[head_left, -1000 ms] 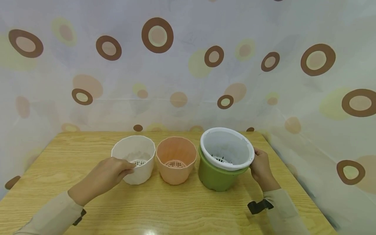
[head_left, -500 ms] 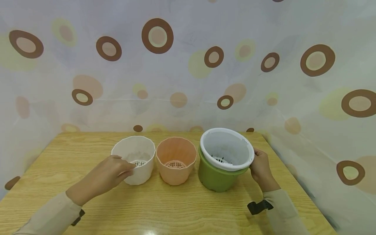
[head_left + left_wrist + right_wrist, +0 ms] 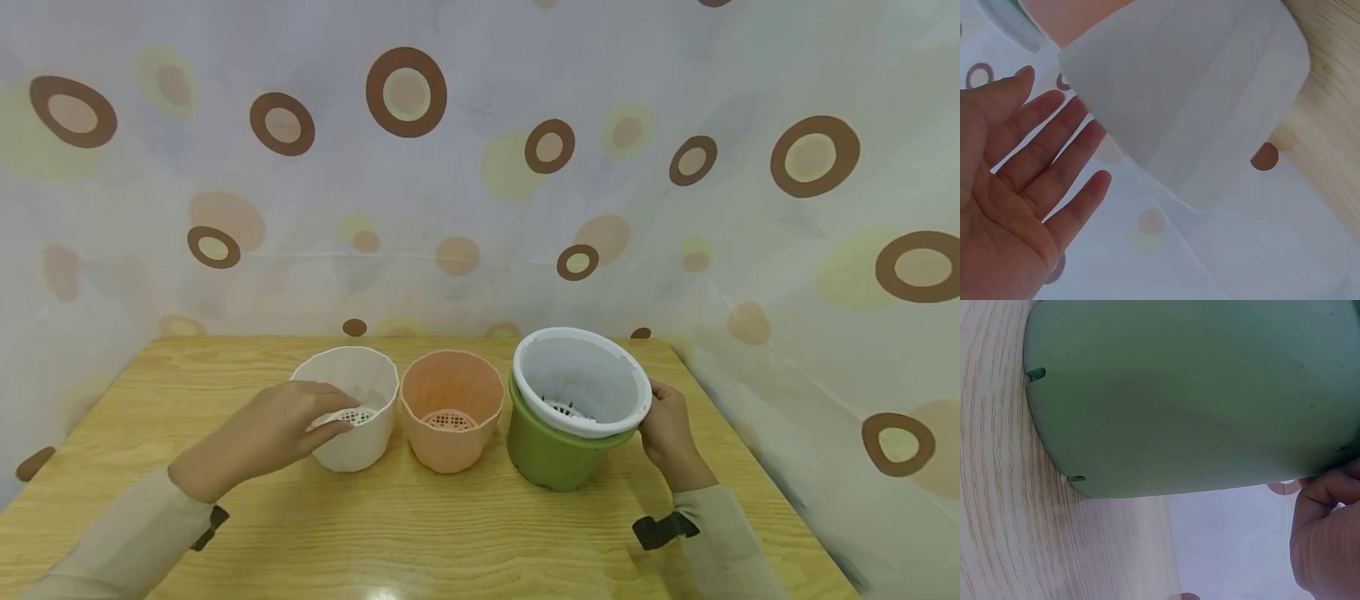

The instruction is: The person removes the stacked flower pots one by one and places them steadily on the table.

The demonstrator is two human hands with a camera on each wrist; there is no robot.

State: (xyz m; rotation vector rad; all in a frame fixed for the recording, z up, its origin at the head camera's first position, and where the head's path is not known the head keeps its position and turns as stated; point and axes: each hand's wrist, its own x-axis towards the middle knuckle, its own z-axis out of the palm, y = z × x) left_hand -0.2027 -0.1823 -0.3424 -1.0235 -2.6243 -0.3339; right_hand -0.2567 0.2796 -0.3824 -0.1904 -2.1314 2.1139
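pots (image 3: 450,450), wood-grain table (image 3: 420,533) beneath, circle-patterned backdrop (image 3: 480,100) behind

The leftmost pot (image 3: 356,448) is creamy white, its base pierced in a grid of the same shade. The next pot (image 3: 450,452) is soft peach-orange, with a matching lattice at the bottom. The green pot (image 3: 551,456) is a mossy olive, finely flecked with dark specks in the right wrist view. The rimmed pot (image 3: 577,371) is white with a grey-tinged inside and dark marks low down. Honey-yellow wood grain streaks the surface (image 3: 420,525). The pale lilac-grey backdrop (image 3: 480,42) carries brown rings and peach and pale-yellow spots. Both sleeves (image 3: 120,542) are beige, the straps (image 3: 663,530) black.
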